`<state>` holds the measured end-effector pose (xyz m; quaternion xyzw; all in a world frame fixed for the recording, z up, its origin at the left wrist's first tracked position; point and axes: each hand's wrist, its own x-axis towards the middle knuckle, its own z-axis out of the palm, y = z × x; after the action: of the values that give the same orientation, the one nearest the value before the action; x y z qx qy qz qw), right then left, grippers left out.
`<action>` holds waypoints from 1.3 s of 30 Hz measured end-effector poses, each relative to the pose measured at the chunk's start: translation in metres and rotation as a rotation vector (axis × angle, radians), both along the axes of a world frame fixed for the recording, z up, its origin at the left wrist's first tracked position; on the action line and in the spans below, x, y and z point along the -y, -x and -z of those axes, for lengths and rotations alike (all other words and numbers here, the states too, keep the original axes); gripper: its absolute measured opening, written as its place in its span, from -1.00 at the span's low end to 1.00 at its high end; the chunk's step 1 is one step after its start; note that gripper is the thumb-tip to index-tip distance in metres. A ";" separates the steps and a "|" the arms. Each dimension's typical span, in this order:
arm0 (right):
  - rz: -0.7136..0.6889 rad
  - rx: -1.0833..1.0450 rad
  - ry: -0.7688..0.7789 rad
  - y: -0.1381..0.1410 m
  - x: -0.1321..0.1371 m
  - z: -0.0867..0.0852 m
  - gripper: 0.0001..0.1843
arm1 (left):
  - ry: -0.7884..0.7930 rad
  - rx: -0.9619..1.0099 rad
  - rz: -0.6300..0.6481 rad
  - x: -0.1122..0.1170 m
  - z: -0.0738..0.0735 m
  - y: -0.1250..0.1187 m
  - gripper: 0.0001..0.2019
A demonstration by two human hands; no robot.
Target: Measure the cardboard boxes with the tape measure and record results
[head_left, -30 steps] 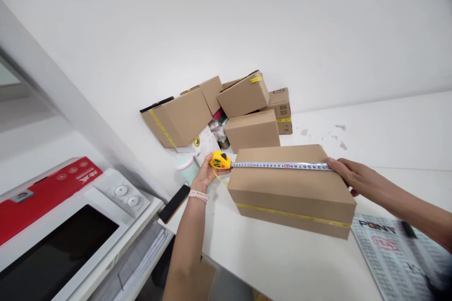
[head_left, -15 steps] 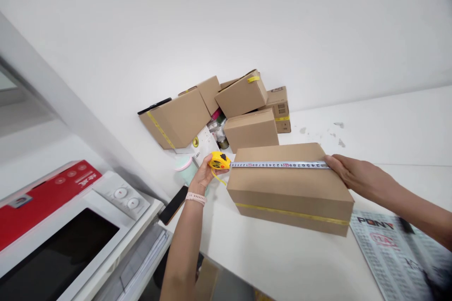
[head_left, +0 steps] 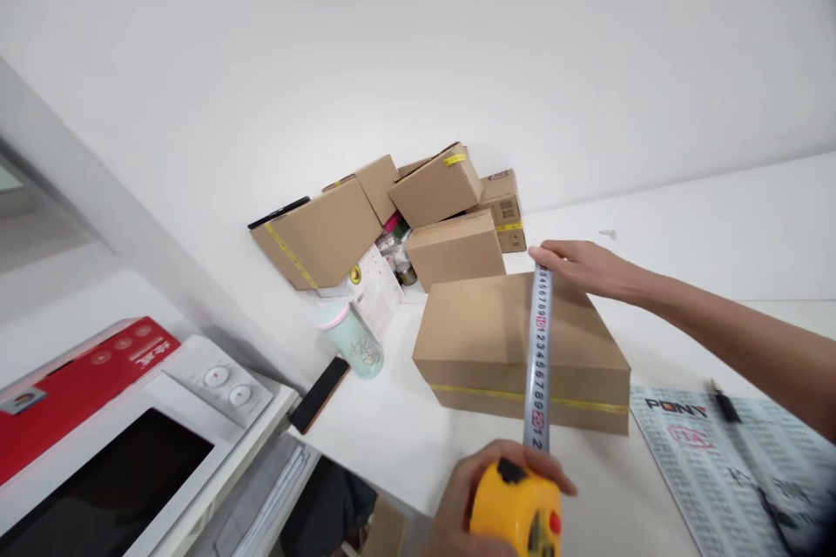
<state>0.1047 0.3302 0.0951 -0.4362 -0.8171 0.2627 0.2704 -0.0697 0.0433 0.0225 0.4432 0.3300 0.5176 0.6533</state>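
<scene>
Our tape measure (head_left: pixel 539 339) switches from carton (head_left: pixel 474 322) length to width.
Left hand (head_left: pixel 455 496) clasps case (head_left: pixel 513 515), six o'clock; right hand (head_left: pixel 584 267) pinches end (head_left: pixel 542 272), one.

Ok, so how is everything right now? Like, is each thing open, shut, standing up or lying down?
Left hand, closed around the yellow tape case
Right hand, pinching the end of the tape blade
Tape blade, pulled out across the front box
Front box, top shut
Green cup, standing, pink top on
Microwave, door looks shut
PONY sheet, lying flat
Black pen, lying on it
</scene>
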 end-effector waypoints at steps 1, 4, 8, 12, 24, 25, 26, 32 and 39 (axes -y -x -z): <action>0.013 -0.023 -0.002 0.008 -0.005 0.001 -0.47 | 0.011 0.096 -0.013 -0.008 0.003 -0.006 -0.37; 0.084 -0.081 -0.004 0.025 -0.018 0.011 -0.46 | 0.000 0.227 -0.145 -0.033 0.004 -0.014 -0.40; 0.096 -0.044 0.017 0.029 -0.022 0.025 -0.42 | 0.084 0.173 -0.292 -0.051 -0.001 -0.011 -0.42; 0.011 0.009 -0.021 0.029 -0.022 0.033 -0.39 | 0.125 0.189 -0.285 -0.049 0.002 -0.011 -0.39; -0.214 0.247 -0.155 0.035 -0.025 0.040 -0.32 | 0.088 0.203 -0.156 -0.022 0.005 -0.026 -0.39; -0.211 0.253 -0.151 0.035 -0.025 0.040 -0.33 | 0.091 0.204 -0.170 -0.020 0.006 -0.029 -0.38; -0.209 0.258 -0.149 0.035 -0.025 0.040 -0.34 | 0.097 0.203 -0.177 -0.019 0.007 -0.032 -0.37; -0.204 0.279 -0.141 0.035 -0.022 0.039 -0.32 | 0.126 0.196 -0.153 -0.020 0.016 -0.038 -0.30; -0.182 0.118 -0.122 0.032 -0.014 0.030 -0.38 | 0.054 0.110 -0.154 -0.021 0.029 -0.033 -0.24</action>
<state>0.0725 0.3444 0.0651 -0.3577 -0.8823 0.2098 0.2229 -0.0368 0.0639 -0.0066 0.3696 0.3405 0.5806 0.6406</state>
